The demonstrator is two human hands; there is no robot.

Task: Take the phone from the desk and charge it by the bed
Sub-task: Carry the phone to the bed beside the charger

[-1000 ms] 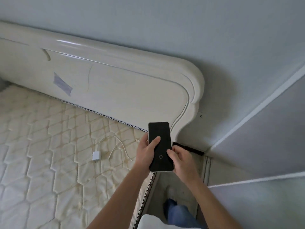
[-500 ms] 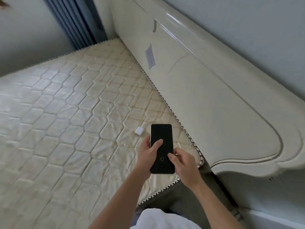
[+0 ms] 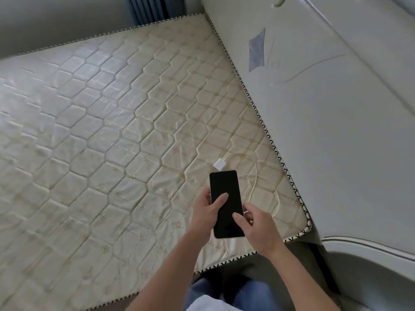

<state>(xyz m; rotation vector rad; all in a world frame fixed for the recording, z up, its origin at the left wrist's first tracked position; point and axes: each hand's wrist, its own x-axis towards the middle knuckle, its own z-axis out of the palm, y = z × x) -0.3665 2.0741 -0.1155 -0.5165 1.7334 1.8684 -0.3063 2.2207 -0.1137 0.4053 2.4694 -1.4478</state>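
Observation:
A black phone (image 3: 226, 204) with a dark screen is held upright over the near right corner of the bare mattress (image 3: 112, 142). My left hand (image 3: 207, 212) grips its left edge, thumb lying across the screen. My right hand (image 3: 258, 227) touches the phone's lower right edge with thumb and fingers. A white charger plug (image 3: 219, 164) lies on the mattress just beyond the phone's top. Its white cable (image 3: 256, 178) loops over the mattress to the right of the phone, and the cable's free end is hidden near my right hand.
A cream headboard (image 3: 336, 131) rises along the mattress's right side, with a grey tape patch (image 3: 257, 49) on it. Dark blue curtains (image 3: 152, 7) hang at the far end. My jeans (image 3: 235, 292) show below, in the gap beside the bed.
The view has swung down and left over the mattress. Both hands still hold the phone, which now sits just below the charger plug, and the cable loop has come into sight.

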